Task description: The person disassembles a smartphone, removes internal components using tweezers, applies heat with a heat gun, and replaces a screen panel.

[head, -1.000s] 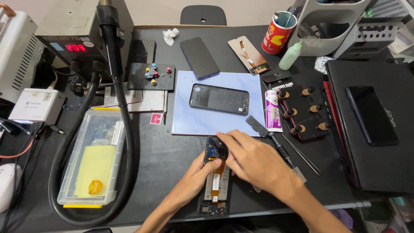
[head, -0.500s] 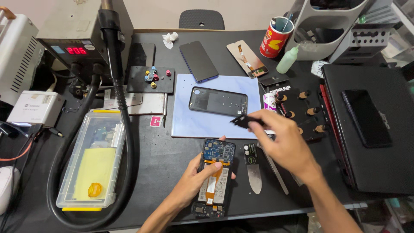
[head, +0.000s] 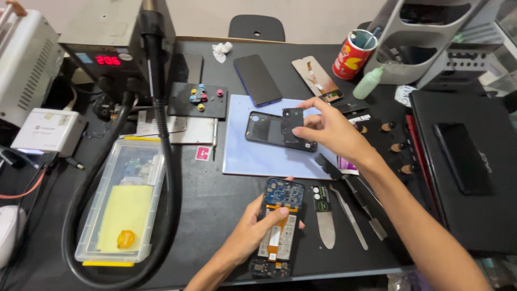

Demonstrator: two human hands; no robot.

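An opened phone with a blue circuit board and orange flex cable lies near the table's front edge. My left hand rests on it, fingers pressing its middle. My right hand hovers over the pale blue mat, pinching a small black cover piece just above the black phone back cover that lies on the mat.
A metal spatula, tweezers and a dark tool lie right of the opened phone. A clear plastic box and a thick black hose sit left. A closed black laptop is right. Another phone, a screw tray and a red cup stand behind.
My right hand has lifted from the opened phone, moved up and away to the blue mat, and now holds a small black cover piece over the back cover. My left hand stays on the phone.
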